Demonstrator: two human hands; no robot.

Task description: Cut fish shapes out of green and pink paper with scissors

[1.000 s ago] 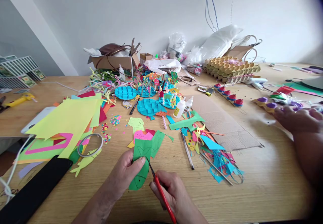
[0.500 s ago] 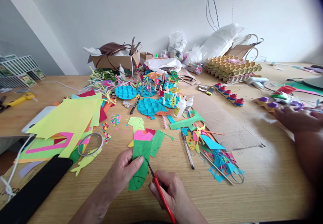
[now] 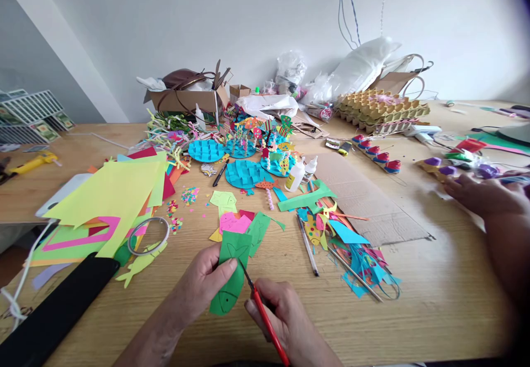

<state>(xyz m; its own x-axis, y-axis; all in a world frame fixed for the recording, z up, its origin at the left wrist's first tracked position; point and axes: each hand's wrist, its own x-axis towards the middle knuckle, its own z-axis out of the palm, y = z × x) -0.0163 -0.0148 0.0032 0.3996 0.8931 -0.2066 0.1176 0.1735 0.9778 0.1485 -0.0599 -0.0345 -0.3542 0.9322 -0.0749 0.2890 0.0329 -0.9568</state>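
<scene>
My left hand (image 3: 211, 278) pinches a strip of green paper (image 3: 234, 288) between thumb and fingers. A fish with an eye and tail is drawn on the strip in black. In my right hand (image 3: 279, 312) is a pair of red-handled scissors (image 3: 269, 327), its dark blades at the strip's right edge, near the drawn tail. How far the blades are apart I cannot tell. Just beyond the strip lie a pink paper piece (image 3: 235, 222), another green piece (image 3: 259, 233) with drawn lines, and a pale yellow-green piece with a drawn fish (image 3: 223, 198).
Coloured sheets (image 3: 111, 190) and a tape roll (image 3: 148, 236) lie left. Blue discs (image 3: 246, 174) with paper fish stand at centre, near glue bottles (image 3: 295, 176). Right are a pen (image 3: 308, 245), paper scraps (image 3: 364, 270) and cardboard (image 3: 364, 201). Another person's hand (image 3: 476, 193) touches egg-carton pieces (image 3: 448, 171).
The green strip has shifted slightly down and tilted a little to the right, showing more of the pink paper. The other person's hand has moved slightly left.
</scene>
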